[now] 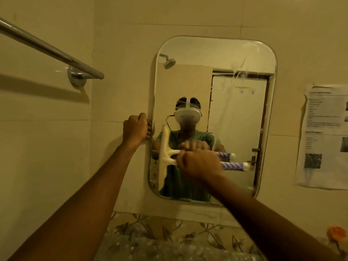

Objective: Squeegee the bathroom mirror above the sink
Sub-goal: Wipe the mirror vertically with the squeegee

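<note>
A tall mirror (235,113) with rounded corners hangs on the tiled wall. My right hand (199,163) is closed around the handle of a white squeegee (163,159), whose blade stands upright against the lower left part of the glass. The handle's purple-and-white patterned end (233,166) sticks out to the right of my fist. My left hand (136,128) grips the mirror's left edge at mid height. Streaks of water show near the mirror's upper right. The sink is out of view.
A chrome towel bar (50,51) juts from the wall at upper left. A printed paper sheet (323,136) is stuck to the wall right of the mirror. Floral border tiles (169,234) run below the mirror. An orange object (336,234) sits at lower right.
</note>
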Action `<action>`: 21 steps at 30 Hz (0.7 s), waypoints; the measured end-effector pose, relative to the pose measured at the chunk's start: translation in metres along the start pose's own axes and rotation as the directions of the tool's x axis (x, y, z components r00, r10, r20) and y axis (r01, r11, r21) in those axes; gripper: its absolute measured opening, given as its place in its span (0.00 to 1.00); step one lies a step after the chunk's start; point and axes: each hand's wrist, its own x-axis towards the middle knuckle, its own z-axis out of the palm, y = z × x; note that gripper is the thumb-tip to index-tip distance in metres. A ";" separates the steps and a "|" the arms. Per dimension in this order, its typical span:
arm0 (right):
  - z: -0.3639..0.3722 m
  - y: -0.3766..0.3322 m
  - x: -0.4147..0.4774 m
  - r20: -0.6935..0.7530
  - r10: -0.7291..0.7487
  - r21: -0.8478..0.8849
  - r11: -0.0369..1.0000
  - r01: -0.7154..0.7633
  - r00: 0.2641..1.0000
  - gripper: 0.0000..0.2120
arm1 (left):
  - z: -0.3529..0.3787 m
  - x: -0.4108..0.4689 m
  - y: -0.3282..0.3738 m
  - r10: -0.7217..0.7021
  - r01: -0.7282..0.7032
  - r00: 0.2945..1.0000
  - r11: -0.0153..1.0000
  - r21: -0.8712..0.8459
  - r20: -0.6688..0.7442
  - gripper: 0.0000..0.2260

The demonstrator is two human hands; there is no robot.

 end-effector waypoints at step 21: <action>0.023 -0.043 -0.008 0.096 0.020 0.019 1.000 -0.022 0.995 0.22 | 0.000 -0.005 -0.007 -0.007 0.007 1.000 0.999 0.045 0.015 0.18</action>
